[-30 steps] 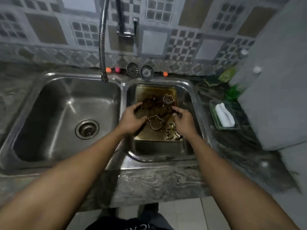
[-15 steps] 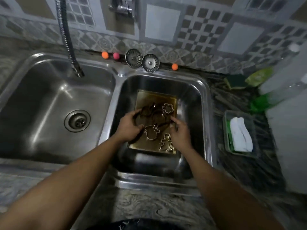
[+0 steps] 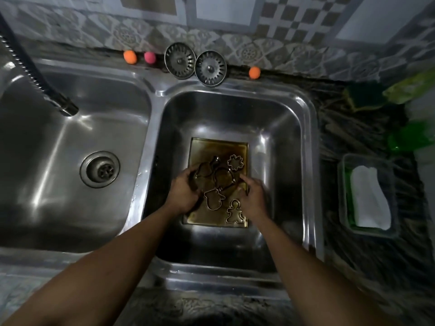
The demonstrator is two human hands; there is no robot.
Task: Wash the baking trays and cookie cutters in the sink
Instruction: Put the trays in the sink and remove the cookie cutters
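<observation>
baking tray (image 3: pixel 217 148): brown-stained, flat in sink (image 3: pixel 309 161) | cookie cutters (image 3: pixel 235 162): thin metal outlines

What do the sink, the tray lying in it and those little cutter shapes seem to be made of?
Sink: stainless steel by the look, with a brushed sheen and bright streaky reflections.
Tray: probably thin metal with a low raised rim; its surface looks stained brownish-gold.
Cookie cutters: thin bent metal strips, glinting along their edges.

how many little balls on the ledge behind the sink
3: an orange ball and a pink ball left of the strainers, a second orange ball to their right. None look hidden.
</observation>
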